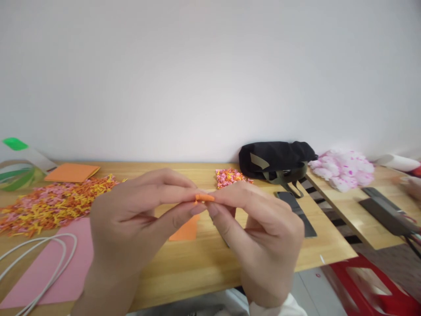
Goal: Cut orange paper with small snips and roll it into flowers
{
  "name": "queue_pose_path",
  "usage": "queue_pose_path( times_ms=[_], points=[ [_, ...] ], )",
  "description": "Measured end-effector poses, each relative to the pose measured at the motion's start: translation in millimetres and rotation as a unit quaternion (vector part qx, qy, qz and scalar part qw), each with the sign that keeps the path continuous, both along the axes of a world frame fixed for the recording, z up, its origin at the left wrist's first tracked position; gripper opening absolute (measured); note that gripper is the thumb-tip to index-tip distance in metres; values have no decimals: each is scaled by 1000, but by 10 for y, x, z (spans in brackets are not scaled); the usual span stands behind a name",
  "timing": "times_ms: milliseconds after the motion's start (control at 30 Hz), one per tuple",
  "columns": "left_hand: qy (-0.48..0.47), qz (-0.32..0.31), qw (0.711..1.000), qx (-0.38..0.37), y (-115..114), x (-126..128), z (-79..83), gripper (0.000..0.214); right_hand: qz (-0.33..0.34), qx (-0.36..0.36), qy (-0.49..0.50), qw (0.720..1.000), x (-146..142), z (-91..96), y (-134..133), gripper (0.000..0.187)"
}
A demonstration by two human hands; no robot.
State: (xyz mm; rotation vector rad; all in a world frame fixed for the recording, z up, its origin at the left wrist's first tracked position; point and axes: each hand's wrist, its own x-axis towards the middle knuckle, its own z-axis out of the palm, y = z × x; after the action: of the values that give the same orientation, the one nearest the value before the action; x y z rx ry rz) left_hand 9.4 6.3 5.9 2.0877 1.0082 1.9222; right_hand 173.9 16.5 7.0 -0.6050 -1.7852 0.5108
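A small piece of orange paper [204, 198], which looks rolled or folded, is held above the table between my two hands. My left hand [144, 224] pinches its left end between thumb and fingertips. At the other end, the thumb and index finger of my right hand [263, 228] are closed on it. An orange paper sheet [184, 230] lies on the table below, partly hidden by my hands. To the left spreads a pile of small twisted paper bits [62, 202] in orange, yellow and pink.
A pink sheet [52, 267] lies under a white cable [66, 259] at left. Behind are an orange paper stack [72, 172] and a smaller heap [228, 177]. A black bag [276, 160] and a phone [297, 215] are at right. Another person's hand [412, 186] shows at the right edge.
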Motion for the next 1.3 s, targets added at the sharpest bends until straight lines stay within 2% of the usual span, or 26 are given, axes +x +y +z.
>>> queue_pose_path(
  times_ms=[200,467,633,867,1133,1300],
  points=[
    [10,8,1000,10,9,2,-20,12,6,16,20,1000,-12,-1,15,18],
    [-14,-8,1000,0,-16,0,-30,13,12,19,12,1000,-4,-1,6,16],
    [38,-32,999,0,-25,-59,35,13,3,20,0,1000,11,4,1,16],
    [14,-41,995,-90,-91,-72,40,12,30,29,-3,999,22,7,2,16],
    [-2,-47,997,-69,-86,-30,96,4,28,47,12,998,4,-7,-22,14],
    [-40,-35,998,-43,-78,15,59,7,31,29,10,999,5,3,-46,15]
  ],
)
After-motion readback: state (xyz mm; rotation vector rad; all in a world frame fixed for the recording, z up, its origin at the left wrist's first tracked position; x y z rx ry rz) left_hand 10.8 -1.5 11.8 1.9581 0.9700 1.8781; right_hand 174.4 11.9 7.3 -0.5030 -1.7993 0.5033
